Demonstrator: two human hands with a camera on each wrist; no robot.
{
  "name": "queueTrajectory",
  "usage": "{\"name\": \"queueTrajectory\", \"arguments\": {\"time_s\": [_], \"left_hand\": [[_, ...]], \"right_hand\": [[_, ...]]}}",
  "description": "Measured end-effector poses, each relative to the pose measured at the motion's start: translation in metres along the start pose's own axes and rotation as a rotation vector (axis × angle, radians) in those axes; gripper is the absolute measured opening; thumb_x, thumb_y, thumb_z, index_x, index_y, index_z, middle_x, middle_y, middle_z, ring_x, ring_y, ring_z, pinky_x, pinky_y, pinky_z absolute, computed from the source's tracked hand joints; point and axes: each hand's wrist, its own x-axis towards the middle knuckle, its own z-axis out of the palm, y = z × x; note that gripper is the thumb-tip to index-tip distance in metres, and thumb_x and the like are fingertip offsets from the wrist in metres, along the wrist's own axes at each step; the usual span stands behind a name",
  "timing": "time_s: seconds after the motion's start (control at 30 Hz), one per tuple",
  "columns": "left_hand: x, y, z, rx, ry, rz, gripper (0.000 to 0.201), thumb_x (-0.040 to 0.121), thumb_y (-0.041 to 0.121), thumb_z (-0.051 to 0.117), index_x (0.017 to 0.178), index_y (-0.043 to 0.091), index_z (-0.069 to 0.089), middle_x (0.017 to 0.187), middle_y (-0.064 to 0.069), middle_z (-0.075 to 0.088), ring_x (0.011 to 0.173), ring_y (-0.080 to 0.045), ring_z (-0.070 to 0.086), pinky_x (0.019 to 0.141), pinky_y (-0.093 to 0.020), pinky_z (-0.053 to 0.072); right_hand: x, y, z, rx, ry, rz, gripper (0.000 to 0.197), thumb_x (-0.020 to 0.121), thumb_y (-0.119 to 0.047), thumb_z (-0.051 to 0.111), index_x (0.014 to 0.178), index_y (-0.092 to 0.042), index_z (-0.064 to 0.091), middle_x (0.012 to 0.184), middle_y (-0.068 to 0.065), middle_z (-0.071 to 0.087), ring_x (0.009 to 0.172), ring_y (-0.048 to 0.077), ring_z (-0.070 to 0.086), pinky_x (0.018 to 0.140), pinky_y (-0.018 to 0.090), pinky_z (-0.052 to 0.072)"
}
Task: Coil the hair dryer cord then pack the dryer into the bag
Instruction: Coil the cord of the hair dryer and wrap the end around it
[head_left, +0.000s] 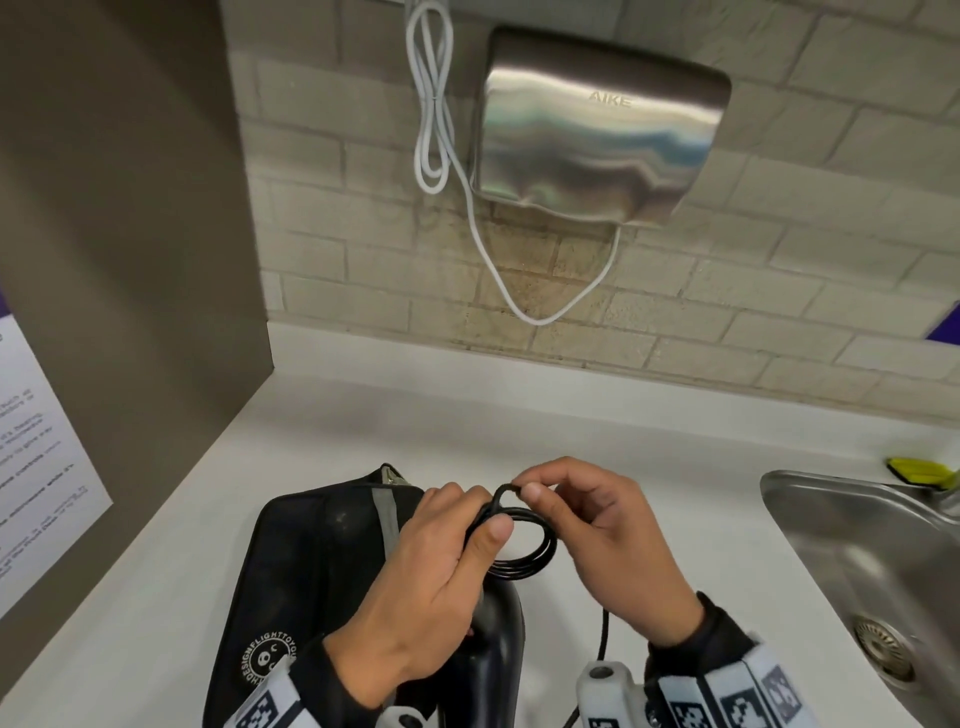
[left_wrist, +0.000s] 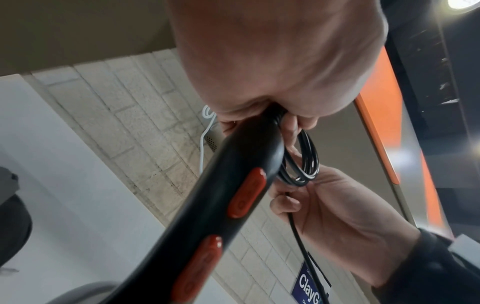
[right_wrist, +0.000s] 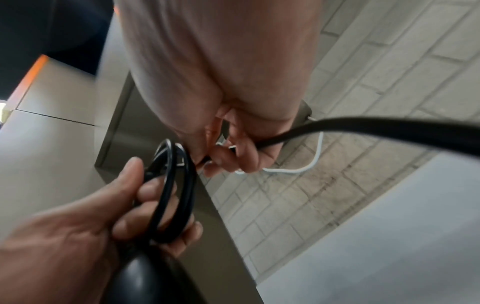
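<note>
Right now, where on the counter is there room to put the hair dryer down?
The white counter is bare between the black bag and the brick wall, and also between the right hand and the sink. It is crowded where the left hand holds the cord coil beside the bag.

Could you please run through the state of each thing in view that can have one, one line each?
cord: partly coiled into loops, a free length still hanging down.
hair dryer: out of the bag, held at its handle end.
bag: lying flat on the counter; open or zipped cannot be told.
left hand: gripping the loops.
right hand: pinching the cord at the top of the coil.
sink: nothing seen in it.
</note>
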Motion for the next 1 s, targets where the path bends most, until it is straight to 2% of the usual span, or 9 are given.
{"name": "queueTrajectory", "arguments": {"time_s": [0.13,0.27,0.37,0.47,0.63,0.73,0.83,0.9,1.0], "left_hand": [[0.002,-0.004,-0.002,-0.044,0.026,-0.022,0.034,0.094,0.065,0.028,0.071,0.044,0.041,0.070,0.018,0.043,0.070,-0.011,0.045,0.064,-0.018,0.035],[0.004,-0.007,-0.004,-0.019,0.022,-0.041,0.029,0.096,0.059,0.030,0.074,0.047,0.044,0.073,0.017,0.047,0.070,-0.010,0.046,0.066,-0.019,0.035],[0.005,-0.007,-0.004,-0.014,0.032,-0.053,0.028,0.096,0.057,0.030,0.077,0.045,0.046,0.072,0.017,0.050,0.070,-0.011,0.048,0.065,-0.021,0.036],[0.005,-0.006,-0.002,-0.052,0.053,-0.079,0.030,0.096,0.056,0.032,0.085,0.038,0.053,0.072,0.018,0.054,0.070,-0.010,0.051,0.066,-0.023,0.038],[0.005,0.000,-0.001,-0.179,0.073,-0.128,0.032,0.093,0.055,0.034,0.087,0.036,0.060,0.066,0.021,0.056,0.065,-0.004,0.048,0.066,-0.021,0.037],[0.006,0.002,0.001,-0.253,0.097,-0.158,0.033,0.091,0.056,0.036,0.085,0.034,0.061,0.061,0.018,0.055,0.061,-0.002,0.047,0.064,-0.019,0.037],[0.008,0.001,0.002,-0.286,0.122,-0.169,0.036,0.091,0.057,0.038,0.084,0.031,0.062,0.057,0.009,0.050,0.058,-0.003,0.046,0.062,-0.022,0.041],[0.009,0.000,0.002,-0.287,0.128,-0.168,0.036,0.092,0.055,0.038,0.084,0.031,0.063,0.057,0.005,0.051,0.058,-0.003,0.047,0.062,-0.024,0.042],[0.007,0.000,0.003,-0.242,0.123,-0.180,0.028,0.096,0.050,0.040,0.083,0.035,0.060,0.061,0.019,0.057,0.062,-0.003,0.051,0.064,-0.019,0.040]], "right_hand": [[-0.016,0.009,0.013,0.177,-0.022,-0.001,0.041,0.090,-0.047,0.055,0.098,-0.011,0.072,0.089,0.011,0.066,0.069,0.018,0.054,0.061,0.028,0.045],[-0.020,0.012,0.020,0.140,-0.051,0.025,0.017,0.084,-0.028,0.069,0.091,-0.012,0.070,0.079,0.005,0.064,0.072,0.033,0.056,0.071,0.059,0.048],[-0.018,0.011,0.017,0.197,-0.089,0.067,0.004,0.083,-0.021,0.068,0.082,-0.017,0.070,0.076,-0.006,0.066,0.076,0.014,0.060,0.074,0.039,0.051],[-0.015,0.010,0.013,0.241,-0.130,0.071,0.004,0.081,-0.017,0.070,0.078,-0.016,0.068,0.076,-0.006,0.065,0.076,0.011,0.059,0.076,0.026,0.048],[-0.012,0.007,0.012,0.170,-0.105,0.075,0.014,0.072,-0.013,0.079,0.076,-0.018,0.067,0.071,-0.007,0.065,0.071,0.012,0.058,0.076,0.030,0.049],[-0.015,0.010,0.019,0.215,0.068,0.106,0.042,0.063,-0.007,0.088,0.088,-0.019,0.057,0.070,0.005,0.072,0.074,0.019,0.067,0.085,0.038,0.051],[-0.023,0.013,0.029,-0.029,0.246,-0.116,0.036,0.068,-0.014,0.085,0.086,-0.024,0.056,0.079,0.001,0.074,0.087,0.016,0.068,0.084,0.024,0.050],[-0.026,0.018,0.035,-0.314,0.289,-0.303,0.018,0.077,-0.024,0.078,0.090,-0.024,0.065,0.095,-0.006,0.072,0.096,0.017,0.062,0.083,0.028,0.049],[-0.030,0.026,0.040,-0.548,0.321,-0.315,0.017,0.087,-0.033,0.063,0.093,-0.022,0.074,0.112,-0.006,0.067,0.101,0.022,0.053,0.086,0.030,0.044]]}}
